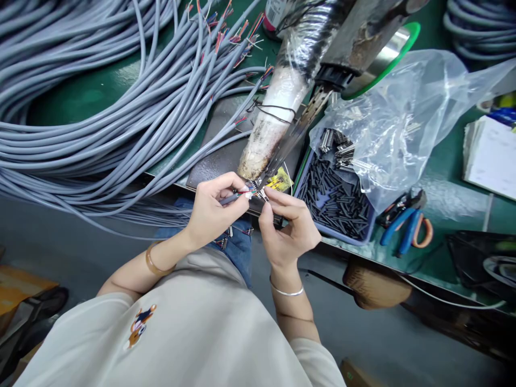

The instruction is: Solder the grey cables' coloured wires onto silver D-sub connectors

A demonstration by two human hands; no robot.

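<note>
My left hand (215, 207) pinches the end of a grey cable (229, 199), and thin coloured wires stick out of it between the fingertips. Close by on the right, my right hand (288, 223) has its thumb and fingers closed on a small metal connector (262, 194). Wires and connector meet between the two hands, at the front edge of a dark plate (220, 153). Right above my fingertips end a soldering iron's long metal shaft (296, 126) and a scorched, plastic-wrapped tube (268, 121). Whether the wires touch the connector's pins is too small to tell.
Grey cables (133, 123) with stripped ends cover the bench's left side. A blue tray (355, 239) holds short black sleeves, with a clear bag (399, 107) of connectors over it. Blue-handled pliers (407, 228), a solder spool (381, 64) and a white paper stack (492, 156) are at right.
</note>
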